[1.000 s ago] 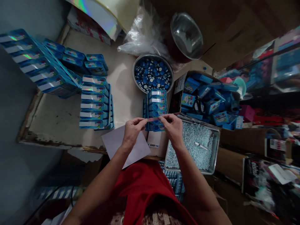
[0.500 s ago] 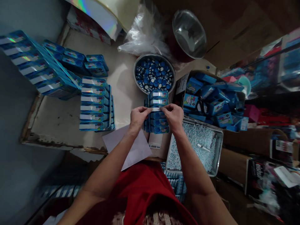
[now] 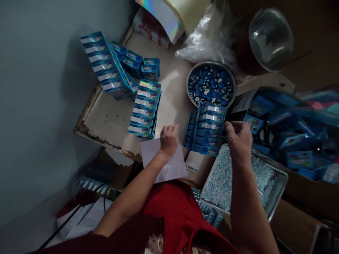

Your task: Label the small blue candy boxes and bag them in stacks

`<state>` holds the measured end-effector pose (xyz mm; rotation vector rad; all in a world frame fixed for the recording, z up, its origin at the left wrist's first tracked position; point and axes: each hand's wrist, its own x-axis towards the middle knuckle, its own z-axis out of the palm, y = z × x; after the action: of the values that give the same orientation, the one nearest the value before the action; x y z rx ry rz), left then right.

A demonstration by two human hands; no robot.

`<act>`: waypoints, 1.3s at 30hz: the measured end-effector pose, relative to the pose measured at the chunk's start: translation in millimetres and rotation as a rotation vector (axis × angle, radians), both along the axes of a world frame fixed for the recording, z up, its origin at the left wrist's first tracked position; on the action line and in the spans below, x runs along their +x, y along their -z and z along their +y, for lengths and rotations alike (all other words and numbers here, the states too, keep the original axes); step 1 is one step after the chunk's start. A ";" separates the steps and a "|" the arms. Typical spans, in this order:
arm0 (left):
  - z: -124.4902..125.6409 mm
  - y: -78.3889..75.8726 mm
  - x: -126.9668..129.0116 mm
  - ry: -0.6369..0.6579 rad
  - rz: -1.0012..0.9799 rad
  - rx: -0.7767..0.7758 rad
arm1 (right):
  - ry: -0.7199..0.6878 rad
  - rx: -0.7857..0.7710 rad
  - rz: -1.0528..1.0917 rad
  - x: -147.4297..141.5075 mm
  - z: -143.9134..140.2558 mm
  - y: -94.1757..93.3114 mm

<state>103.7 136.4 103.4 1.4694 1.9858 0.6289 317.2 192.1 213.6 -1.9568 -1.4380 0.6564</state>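
Six blue packs in a row, just in front of a metal bowl of small discs, three bearing white strips
Right hand just beside them, thumb and fingers close together; left hand over white paper, fingers curled; I cannot tell whether either holds anything

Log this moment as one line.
left hand: at white sheet | right hand: beside blue box row | white strips: on row's farther boxes
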 end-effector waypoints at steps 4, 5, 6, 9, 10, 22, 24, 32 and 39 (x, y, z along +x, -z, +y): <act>-52.8 11.5 -45.0 0.253 0.391 -0.194 | -0.285 0.245 -0.126 -64.6 -45.1 -17.3; -66.7 15.5 -50.1 0.309 0.396 -0.207 | -0.460 0.188 -0.141 -83.6 -50.7 -8.9; -80.6 19.4 -52.7 0.353 0.389 -0.192 | -0.625 0.083 -0.165 -101.7 -53.0 4.5; -118.9 26.0 -49.5 0.413 0.360 -0.096 | -0.992 -0.370 -0.211 -140.7 -48.2 63.0; -128.9 25.2 -47.3 0.420 0.346 -0.082 | -1.061 -0.531 -0.213 -147.0 -46.3 83.3; -87.3 13.1 -129.0 0.370 0.026 -0.407 | -1.140 -0.625 -0.204 -130.6 -65.9 121.6; -79.3 23.5 -137.5 0.353 -0.093 -0.506 | -1.050 -0.511 -0.254 -140.1 -70.8 115.8; -84.6 33.0 -139.7 0.107 -0.455 -0.479 | -0.960 -0.152 -0.465 -156.1 -144.7 133.2; -94.6 31.9 -144.1 0.060 -0.530 -0.516 | -1.019 -0.198 -0.442 -138.6 -183.4 135.0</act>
<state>-40.4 41.8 71.5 0.9249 1.5278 0.3838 178.6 8.8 78.6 -1.4331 -2.7726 0.8225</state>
